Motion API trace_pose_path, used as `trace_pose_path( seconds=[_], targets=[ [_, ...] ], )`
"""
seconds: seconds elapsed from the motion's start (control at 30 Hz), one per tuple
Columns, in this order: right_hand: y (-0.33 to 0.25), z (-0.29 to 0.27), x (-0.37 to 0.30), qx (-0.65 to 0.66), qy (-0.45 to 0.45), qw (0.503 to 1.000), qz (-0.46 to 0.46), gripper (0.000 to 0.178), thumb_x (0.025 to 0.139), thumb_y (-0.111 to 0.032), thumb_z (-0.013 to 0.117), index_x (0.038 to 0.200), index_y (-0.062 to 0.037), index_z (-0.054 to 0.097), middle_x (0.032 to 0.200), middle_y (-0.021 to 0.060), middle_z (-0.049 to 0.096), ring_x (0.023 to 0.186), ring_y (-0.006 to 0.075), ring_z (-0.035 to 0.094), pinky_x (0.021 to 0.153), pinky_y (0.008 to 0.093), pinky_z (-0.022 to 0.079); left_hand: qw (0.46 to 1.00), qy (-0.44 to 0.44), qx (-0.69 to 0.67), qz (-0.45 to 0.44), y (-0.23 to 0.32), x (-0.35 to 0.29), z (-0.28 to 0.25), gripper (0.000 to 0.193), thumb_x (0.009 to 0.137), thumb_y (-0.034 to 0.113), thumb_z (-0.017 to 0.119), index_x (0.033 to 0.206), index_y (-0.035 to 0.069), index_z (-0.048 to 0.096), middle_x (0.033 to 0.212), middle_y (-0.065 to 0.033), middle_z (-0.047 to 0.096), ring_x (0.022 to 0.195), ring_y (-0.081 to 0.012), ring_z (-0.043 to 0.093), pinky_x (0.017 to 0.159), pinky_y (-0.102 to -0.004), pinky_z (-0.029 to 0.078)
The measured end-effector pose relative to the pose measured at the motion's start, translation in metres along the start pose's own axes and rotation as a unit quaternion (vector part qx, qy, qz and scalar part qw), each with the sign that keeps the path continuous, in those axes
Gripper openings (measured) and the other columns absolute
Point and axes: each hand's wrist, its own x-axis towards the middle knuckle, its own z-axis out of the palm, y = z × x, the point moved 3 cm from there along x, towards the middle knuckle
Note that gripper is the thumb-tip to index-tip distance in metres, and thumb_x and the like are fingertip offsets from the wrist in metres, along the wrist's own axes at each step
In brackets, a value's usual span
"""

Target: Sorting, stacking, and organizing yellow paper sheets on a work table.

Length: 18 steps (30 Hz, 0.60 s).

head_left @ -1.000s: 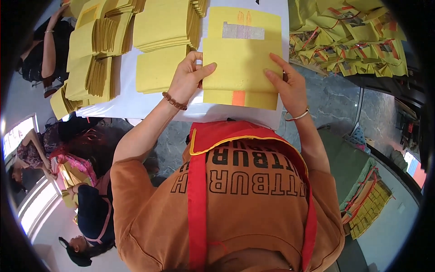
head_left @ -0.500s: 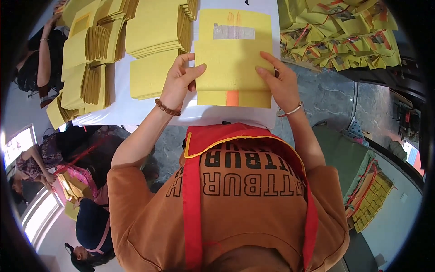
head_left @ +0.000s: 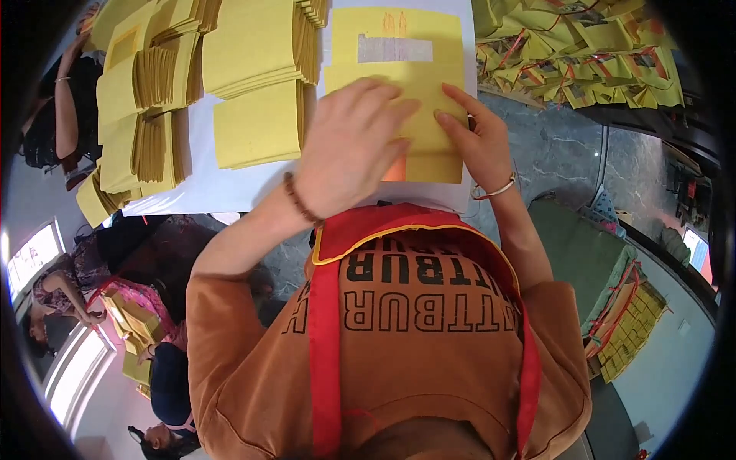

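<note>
A folded yellow paper sheet [head_left: 433, 100] lies on a larger yellow sheet [head_left: 445, 37], which bears a silver rectangle and orange marks at its far end. At the near edge an orange strip [head_left: 394, 170] shows. My right hand [head_left: 479, 138] pinches the folded sheet's right edge between thumb and fingers. Over its left half is my left hand [head_left: 356, 142], fingers stretched out and smeared by motion. Whether the left palm presses on the paper I cannot tell; it hides the sheet's lower left part.
On the white table [head_left: 207, 195], a stack of folded yellow paper [head_left: 257, 126] stands left of my work, with more fanned stacks [head_left: 142, 153] beyond. Yellow paper bundles with red ties [head_left: 575, 69] hang at the far right. Other people [head_left: 165, 383] sit at the left.
My left hand has let go of the paper's left edge and swung right across it, fingers spreading. My right hand stays at the right edge.
</note>
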Motion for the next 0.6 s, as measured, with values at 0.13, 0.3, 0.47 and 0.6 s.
trace_pose_path(
  seconds=[0.13, 0.3, 0.47, 0.6],
  targets=[
    [-0.002, 0.000, 0.002, 0.012, 0.005, 1.000, 0.000, 0.037, 0.076, -0.015, 0.064, 0.112, -0.0040, 0.058, 0.096, 0.0148, 0.063, 0.078, 0.0186, 0.061, 0.069, 0.0273, 0.047, 0.996, -0.071, 0.053, 0.029, -0.006, 0.009, 0.038, 0.047, 0.078, 0.028, 0.060, 0.120, 0.009, 0.049, 0.125, -0.0140, 0.043, 0.117, -0.0318, 0.038, 0.095, -0.0415, 0.030],
    [-0.016, -0.007, 0.009, -0.023, -0.002, 1.000, -0.007, 0.036, 0.076, -0.014, 0.064, 0.110, -0.0033, 0.059, 0.091, 0.0150, 0.062, 0.076, 0.0252, 0.061, 0.068, 0.0307, 0.047, 0.992, -0.078, 0.091, 0.028, -0.017, 0.011, 0.049, 0.048, 0.080, 0.034, 0.056, 0.123, 0.013, 0.047, 0.129, -0.0128, 0.040, 0.119, -0.0310, 0.036, 0.095, -0.0439, 0.029],
    [-0.049, -0.001, 0.009, -0.318, 0.045, 0.931, -0.173, 0.041, 0.078, -0.026, 0.063, 0.114, -0.0084, 0.055, 0.106, 0.0144, 0.054, 0.089, 0.0307, 0.055, 0.072, 0.0392, 0.045, 0.993, -0.088, 0.075, 0.005, -0.026, -0.004, 0.055, 0.050, 0.075, 0.036, 0.059, 0.119, 0.012, 0.051, 0.128, -0.0141, 0.043, 0.121, -0.0319, 0.035, 0.096, -0.0486, 0.027],
    [-0.060, 0.020, 0.003, -0.425, -0.033, 0.842, -0.331, 0.055, 0.082, -0.047, 0.052, 0.122, -0.0095, 0.048, 0.128, 0.0184, 0.042, 0.118, 0.0351, 0.040, 0.095, 0.0560, 0.027, 0.996, -0.068, 0.049, 0.025, -0.022, -0.005, 0.063, 0.053, 0.072, 0.034, 0.059, 0.117, 0.007, 0.050, 0.127, -0.0172, 0.041, 0.123, -0.0341, 0.032, 0.097, -0.0505, 0.026]
  ],
)
